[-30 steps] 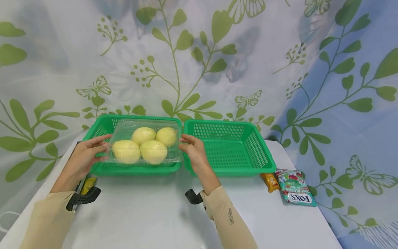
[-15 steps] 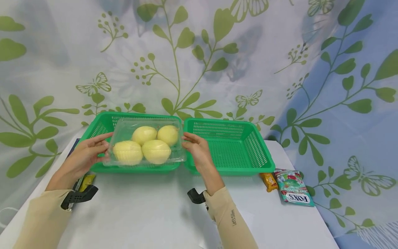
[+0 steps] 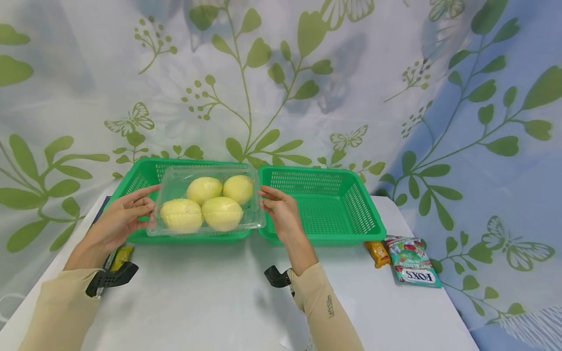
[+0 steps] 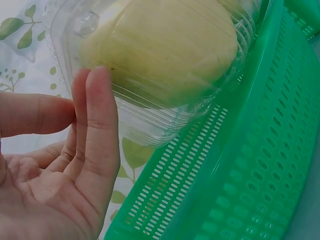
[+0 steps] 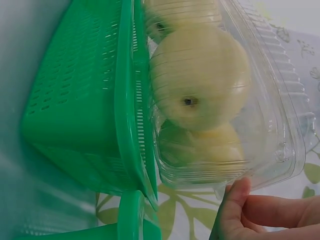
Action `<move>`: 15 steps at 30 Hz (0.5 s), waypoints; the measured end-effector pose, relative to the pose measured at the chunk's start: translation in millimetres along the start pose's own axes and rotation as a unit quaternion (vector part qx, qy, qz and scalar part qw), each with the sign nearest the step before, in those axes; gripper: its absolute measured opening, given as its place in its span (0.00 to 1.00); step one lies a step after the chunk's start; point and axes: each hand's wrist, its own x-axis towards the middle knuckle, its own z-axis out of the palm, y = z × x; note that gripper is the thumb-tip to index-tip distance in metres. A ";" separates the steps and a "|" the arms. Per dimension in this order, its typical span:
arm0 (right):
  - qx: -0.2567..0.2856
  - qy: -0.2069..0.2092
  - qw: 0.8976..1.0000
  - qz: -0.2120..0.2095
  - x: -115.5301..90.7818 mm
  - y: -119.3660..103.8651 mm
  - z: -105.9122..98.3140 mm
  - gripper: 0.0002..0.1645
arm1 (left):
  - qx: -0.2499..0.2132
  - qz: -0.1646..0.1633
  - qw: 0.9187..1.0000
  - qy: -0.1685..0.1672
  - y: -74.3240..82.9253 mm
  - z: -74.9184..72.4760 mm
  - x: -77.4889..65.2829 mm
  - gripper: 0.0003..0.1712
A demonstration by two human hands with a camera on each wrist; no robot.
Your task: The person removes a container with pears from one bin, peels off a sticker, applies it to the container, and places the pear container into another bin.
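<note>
A clear plastic fruit container (image 3: 175,181) holds several pale yellow fruits (image 3: 222,213), whose exact kind I cannot tell. Both hands carry it, tilted, over the left green basket (image 3: 145,175). My left hand (image 3: 117,219) pinches its left edge between thumb and fingers; in the left wrist view the fingertips (image 4: 100,80) lie at the container's rim. At the opposite end, my right hand (image 3: 283,214) pinches the right edge, and the right wrist view has thumb and finger meeting on the rim. Much of the basket's inside is hidden behind the container.
Directly right stands a second green basket (image 3: 320,209). Beyond its front right corner lie an orange snack packet (image 3: 377,253) and a teal FOX'S candy bag (image 3: 412,261). A yellow packet (image 3: 121,257) sits by the left wrist on the white table (image 3: 210,292). Patterned cloth (image 3: 281,73) hangs behind.
The container has shifted slightly right and looks a little larger over the left basket. Both hands keep their hold and moved along with it, by a small amount.
</note>
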 end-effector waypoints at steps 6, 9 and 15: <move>0.012 0.009 1.000 0.007 -3.2 3.7 -1.6 0.23 | 0.010 0.001 1.000 -0.014 -3.5 -0.8 -2.6 0.28; 0.017 0.010 1.000 0.003 -3.7 2.6 -2.1 0.23 | 0.010 0.006 1.000 -0.023 -3.7 -0.7 -2.5 0.29; 0.039 0.008 0.999 0.010 -6.3 -0.7 -4.3 0.23 | 0.023 0.012 0.999 -0.028 -2.5 1.5 -3.8 0.30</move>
